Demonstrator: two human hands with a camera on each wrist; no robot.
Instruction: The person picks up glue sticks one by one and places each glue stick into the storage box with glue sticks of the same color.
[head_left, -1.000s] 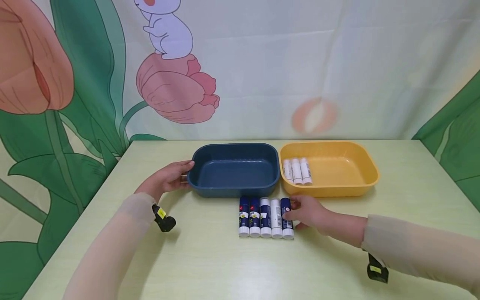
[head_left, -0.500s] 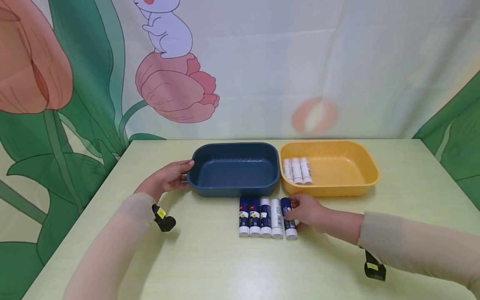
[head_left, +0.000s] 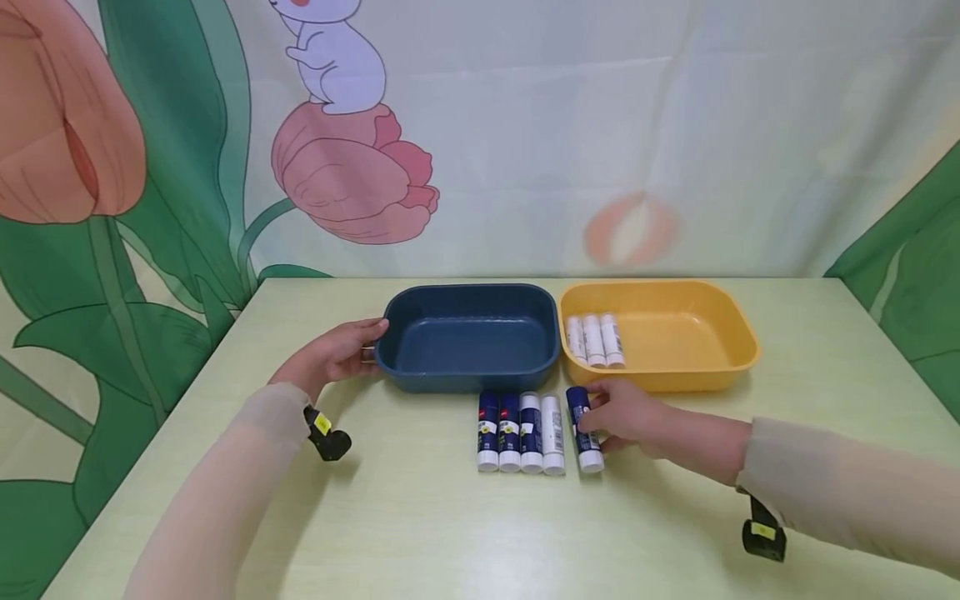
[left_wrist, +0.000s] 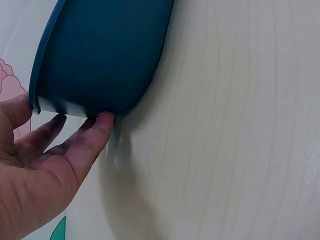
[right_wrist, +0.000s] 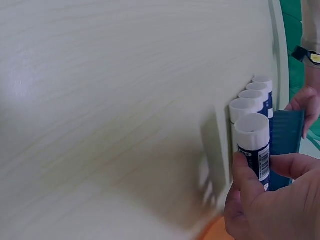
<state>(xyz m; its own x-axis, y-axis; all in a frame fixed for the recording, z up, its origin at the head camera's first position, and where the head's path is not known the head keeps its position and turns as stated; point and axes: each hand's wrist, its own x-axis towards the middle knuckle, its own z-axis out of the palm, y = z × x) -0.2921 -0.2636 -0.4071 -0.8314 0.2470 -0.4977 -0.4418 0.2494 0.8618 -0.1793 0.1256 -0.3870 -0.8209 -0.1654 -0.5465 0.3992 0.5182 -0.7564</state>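
My right hand (head_left: 630,417) pinches a glue stick (head_left: 585,429) with a dark blue body and a white end, thumb on one side and fingers on the other. It leans slightly, a small gap away from a row of glue sticks (head_left: 531,433); one in the row is mostly white, the others blue and white. In the left wrist view, the left hand (left_wrist: 47,165) grips the end of a dark blue tray (left_wrist: 105,60), thumb at the rim and fingertips against the outer wall. Nothing lies inside this tray in the head view.
Beside the blue tray stands a yellow tray (head_left: 675,333), its left end holding three white glue sticks (head_left: 594,342). Both trays sit at the back of the pale wooden table (head_left: 420,517), near a printed cloth backdrop (head_left: 510,150).
The right hand has drawn the end glue stick off the row to the right, opening a gap and tilting it. The left hand and both trays stay in place.
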